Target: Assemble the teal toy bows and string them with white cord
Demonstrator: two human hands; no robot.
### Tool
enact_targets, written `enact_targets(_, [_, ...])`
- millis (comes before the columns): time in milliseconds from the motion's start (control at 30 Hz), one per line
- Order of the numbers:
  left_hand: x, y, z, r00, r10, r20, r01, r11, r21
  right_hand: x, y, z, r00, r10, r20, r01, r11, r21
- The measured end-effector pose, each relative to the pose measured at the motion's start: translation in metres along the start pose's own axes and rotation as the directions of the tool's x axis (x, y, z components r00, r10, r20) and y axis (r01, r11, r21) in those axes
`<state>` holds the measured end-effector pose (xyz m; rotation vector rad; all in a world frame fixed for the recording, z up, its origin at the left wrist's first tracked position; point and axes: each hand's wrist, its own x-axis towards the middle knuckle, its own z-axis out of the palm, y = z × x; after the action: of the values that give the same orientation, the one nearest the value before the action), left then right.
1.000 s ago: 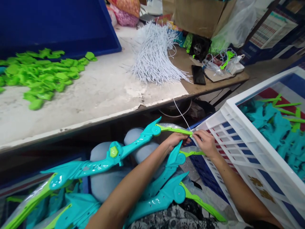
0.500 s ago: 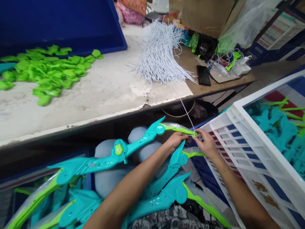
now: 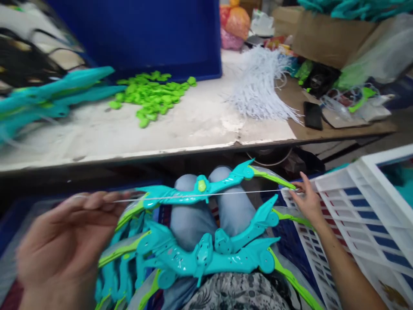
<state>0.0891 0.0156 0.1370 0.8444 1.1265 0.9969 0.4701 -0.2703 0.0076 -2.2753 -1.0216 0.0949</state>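
A turquoise toy bow [image 3: 226, 184] with lime-green limbs lies across my knees. My right hand [image 3: 309, 201] pinches its right limb tip, where one end of a white string [image 3: 240, 193] sits. That string runs taut in front of the bow to my left hand [image 3: 69, 241], which is close to the camera, palm up, with its fingertips closed on the other end. Nearer my body are another turquoise bow [image 3: 230, 261] and a bow part [image 3: 247, 232], both on my lap. The bow's left limb tip is hidden behind my left hand.
On the table [image 3: 206, 129] are a pile of lime-green pieces [image 3: 155, 97], a bundle of white strings [image 3: 261, 86], a phone [image 3: 312, 115] and turquoise bows [image 3: 48, 97]. A blue bin [image 3: 155, 38] stands behind. At the right is a white crate [image 3: 358, 206].
My left hand has left the right limb tip and swept far left, drawing the string out along the bow. My right hand stays at the tip. The view has turned left.
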Motion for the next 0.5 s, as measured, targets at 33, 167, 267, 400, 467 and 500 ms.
enact_targets(33, [-0.008,-0.002,-0.004,0.999,0.005,-0.046,-0.008,0.998,-0.059,0.005,0.000,-0.002,1.000,-0.021,0.000,0.021,0.999,-0.041])
enact_targets(167, [-0.026,-0.027,-0.001,0.999,0.002,-0.038,-0.007,0.990,-0.142,0.036,-0.039,0.007,0.946,-0.283,-0.156,0.242,0.940,-0.240])
enact_targets(267, [-0.029,-0.041,0.004,0.999,-0.035,-0.013,0.031,0.974,-0.225,0.043,-0.118,0.047,0.813,-0.563,-0.149,0.541,0.825,-0.163])
enact_targets(400, [-0.034,-0.050,0.011,0.992,-0.112,0.066,0.128,0.924,-0.359,0.022,-0.221,0.132,0.450,-0.865,0.223,0.881,0.471,0.048])
enact_targets(467, [-0.037,-0.053,0.014,0.983,-0.137,0.125,0.175,0.910,-0.375,0.017,-0.247,0.164,0.369,-0.850,0.375,0.906,0.419,0.058])
enact_targets(500, [-0.038,-0.054,0.015,0.978,-0.141,0.155,0.190,0.908,-0.372,0.021,-0.254,0.174,0.345,-0.830,0.438,0.906,0.417,0.075])
